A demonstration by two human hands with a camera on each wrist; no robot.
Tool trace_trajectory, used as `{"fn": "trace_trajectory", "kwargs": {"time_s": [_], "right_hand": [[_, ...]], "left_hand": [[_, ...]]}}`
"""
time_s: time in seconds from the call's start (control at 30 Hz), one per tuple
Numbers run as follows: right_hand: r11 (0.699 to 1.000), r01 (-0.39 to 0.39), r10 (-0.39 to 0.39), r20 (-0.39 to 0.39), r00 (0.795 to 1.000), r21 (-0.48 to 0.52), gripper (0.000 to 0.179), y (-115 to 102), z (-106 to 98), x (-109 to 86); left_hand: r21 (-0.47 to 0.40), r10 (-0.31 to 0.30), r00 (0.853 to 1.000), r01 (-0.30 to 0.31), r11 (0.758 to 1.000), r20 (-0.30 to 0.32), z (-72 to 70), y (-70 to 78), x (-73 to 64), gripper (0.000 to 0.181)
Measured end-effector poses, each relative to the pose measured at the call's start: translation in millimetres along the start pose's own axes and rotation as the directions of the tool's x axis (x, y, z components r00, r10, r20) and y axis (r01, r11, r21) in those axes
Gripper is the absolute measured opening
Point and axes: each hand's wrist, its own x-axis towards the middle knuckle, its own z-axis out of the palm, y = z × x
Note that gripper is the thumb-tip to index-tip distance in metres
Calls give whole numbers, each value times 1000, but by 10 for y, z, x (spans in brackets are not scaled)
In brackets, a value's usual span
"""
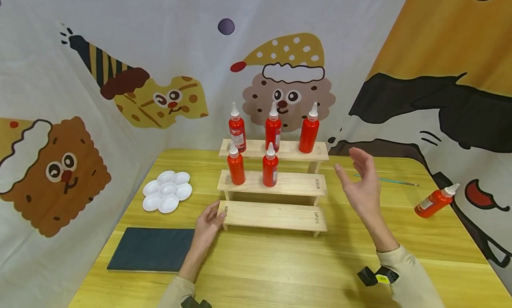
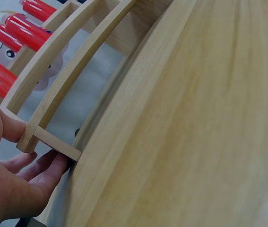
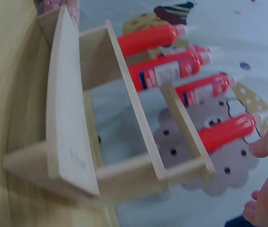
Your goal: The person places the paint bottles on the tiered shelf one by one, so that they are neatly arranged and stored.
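Note:
A three-step wooden rack (image 1: 272, 215) stands mid-table. On its top step are three red squeeze bottles with white nozzles, the rightmost bottle (image 1: 309, 132) among them; two more, including the left bottle (image 1: 236, 166), stand on the middle step. The lowest step bears nothing. My left hand (image 1: 209, 223) grips the left end of that lowest step, its thumb on the top board in the left wrist view. Off the rack's right side, my right hand (image 1: 363, 186) is raised in the air with fingers spread from the thumb, holding nothing.
Another red bottle (image 1: 434, 202) stands at the table's right edge, and a thin teal paintbrush (image 1: 394, 181) lies behind my right hand. To the left are a white flower-shaped palette (image 1: 167, 190) and a dark flat board (image 1: 152, 250). A printed cloth (image 1: 192, 41) hangs behind the table.

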Motion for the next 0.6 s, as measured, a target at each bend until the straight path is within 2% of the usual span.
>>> {"fn": "trace_trajectory", "kwargs": {"time_s": [0.13, 0.4, 0.6], "right_hand": [[998, -41, 38, -66, 997, -37, 61, 91, -161, 63], [991, -72, 48, -202, 978, -113, 66, 233, -452, 153], [961, -179, 116, -282, 952, -209, 73, 379, -717, 164]], "left_hand": [[8, 10, 1000, -10, 1000, 0, -4, 2, -2, 53], [14, 22, 1000, -22, 1000, 1, -19, -11, 10, 53], [9, 7, 1000, -7, 1000, -3, -8, -26, 17, 52]]}}
